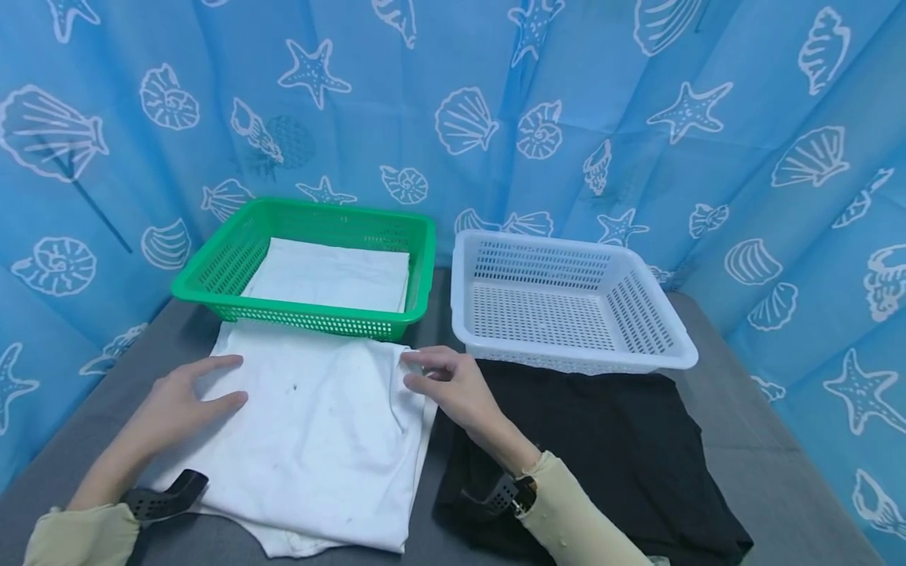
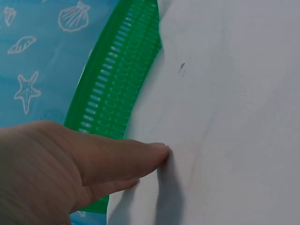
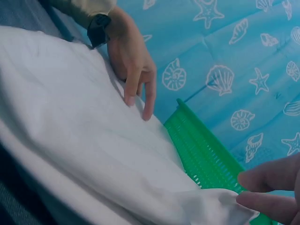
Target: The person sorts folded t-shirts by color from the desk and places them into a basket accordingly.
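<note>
While the left hand (image 1: 185,398) lies flat with fingers apart on the white garment (image 1: 318,440) at lower centre, the right hand (image 1: 446,383) pinches its far corner below the green basket (image 1: 212,271). Folding seems underway; next likely needs that corner drawn across. No legible writing.

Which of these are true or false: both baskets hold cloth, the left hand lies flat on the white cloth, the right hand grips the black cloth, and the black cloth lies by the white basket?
1. Both baskets hold cloth. False: the green basket holds folded white cloth; the white basket holds none.
2. The left hand lies flat on the white cloth. True.
3. The right hand grips the black cloth. False: its fingers pinch the white cloth's corner.
4. The black cloth lies in front of the white basket. True.
</note>
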The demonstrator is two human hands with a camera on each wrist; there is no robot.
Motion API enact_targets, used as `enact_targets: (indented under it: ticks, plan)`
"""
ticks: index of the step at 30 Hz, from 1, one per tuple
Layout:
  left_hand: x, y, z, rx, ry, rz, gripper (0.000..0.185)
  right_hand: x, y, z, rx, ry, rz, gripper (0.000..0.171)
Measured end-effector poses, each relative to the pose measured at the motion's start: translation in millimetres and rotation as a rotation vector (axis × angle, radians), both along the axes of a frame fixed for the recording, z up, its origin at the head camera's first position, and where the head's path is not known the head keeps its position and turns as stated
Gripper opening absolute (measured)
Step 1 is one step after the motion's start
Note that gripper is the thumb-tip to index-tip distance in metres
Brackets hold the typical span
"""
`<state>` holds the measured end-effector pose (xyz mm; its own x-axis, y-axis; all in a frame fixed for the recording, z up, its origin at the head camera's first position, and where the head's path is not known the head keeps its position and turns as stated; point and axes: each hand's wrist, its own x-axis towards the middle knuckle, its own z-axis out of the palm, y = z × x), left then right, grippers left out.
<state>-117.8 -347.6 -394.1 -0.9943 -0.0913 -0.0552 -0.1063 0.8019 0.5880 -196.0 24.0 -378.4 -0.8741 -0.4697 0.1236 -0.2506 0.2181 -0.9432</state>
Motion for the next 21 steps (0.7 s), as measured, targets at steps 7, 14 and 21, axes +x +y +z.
enact_targets:
  ticks: [7,14,21]
  plan:
    - [0.9,-1,1.8,0.005,-0.041,0.039,0.072,-1.4,1,-1.1,-0.024,-0.194,0.082,0.035]
    - [5.4,2,7.7,0.022,0.026,0.042,0.065,0.9,0,-1.5,-0.134,-0.330,0.140,0.042]
    - [12.0,1,14.2,0.089,0.161,0.034,0.059,3.2,-3,-2.4,-0.198,-0.412,0.164,0.053]
